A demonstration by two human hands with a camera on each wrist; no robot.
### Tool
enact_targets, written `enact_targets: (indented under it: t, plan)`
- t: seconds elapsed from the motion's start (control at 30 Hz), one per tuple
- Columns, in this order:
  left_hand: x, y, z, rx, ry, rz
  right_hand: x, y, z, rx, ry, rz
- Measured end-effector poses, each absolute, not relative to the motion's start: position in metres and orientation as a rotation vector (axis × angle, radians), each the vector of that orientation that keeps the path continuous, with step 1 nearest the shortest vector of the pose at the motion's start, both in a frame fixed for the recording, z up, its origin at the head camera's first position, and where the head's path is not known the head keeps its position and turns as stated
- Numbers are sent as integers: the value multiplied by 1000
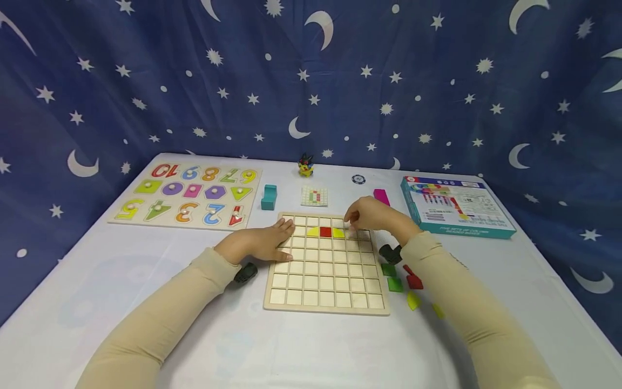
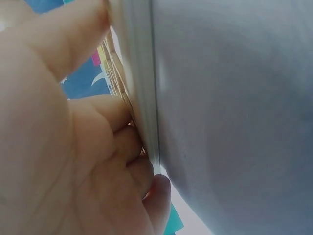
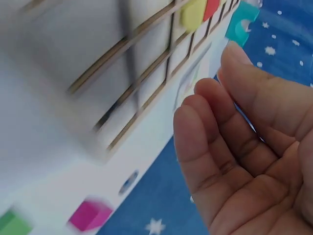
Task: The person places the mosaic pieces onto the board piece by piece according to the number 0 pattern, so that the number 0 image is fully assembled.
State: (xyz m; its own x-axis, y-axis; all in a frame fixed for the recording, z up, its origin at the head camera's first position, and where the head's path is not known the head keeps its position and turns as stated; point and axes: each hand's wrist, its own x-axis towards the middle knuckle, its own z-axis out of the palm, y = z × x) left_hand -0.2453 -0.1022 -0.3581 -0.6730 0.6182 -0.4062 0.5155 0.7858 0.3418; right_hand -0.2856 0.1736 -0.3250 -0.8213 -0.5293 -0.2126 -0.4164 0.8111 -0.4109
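Note:
A wooden grid board [image 1: 326, 298] lies flat on the table. In its second row sit a red square [image 1: 325, 232] and a yellow curved piece [image 1: 313, 232], with another yellow piece [image 1: 337, 233] on the red square's other side. My left hand [image 1: 262, 242] rests on the board's left edge, fingers spread; the left wrist view shows the palm beside the rim. Over the board's far right corner hovers my right hand [image 1: 371, 214]. Its fingers are loosely bent and nothing shows between them in the right wrist view.
Beyond the board lie a small pattern card [image 1: 314, 196], a teal block [image 1: 269, 197], a magenta block [image 1: 381, 196], a toy figure [image 1: 305, 166] and a round chip [image 1: 358, 179]. A number puzzle [image 1: 187, 194] is left, a box [image 1: 457, 206] right. Loose green pieces [image 1: 394, 284] and red pieces [image 1: 414, 281] lie beside the board.

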Motion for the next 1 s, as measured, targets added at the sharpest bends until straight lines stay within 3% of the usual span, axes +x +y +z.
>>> enact_targets:
  t: [0.53, 1.0]
  plan:
    - [-246, -104, -358, 867, 2459, 281, -243, 271, -324, -502, 2684, -479]
    - [-245, -106, -358, 886, 2456, 296, -222, 296, -340, -413, 2628, -435]
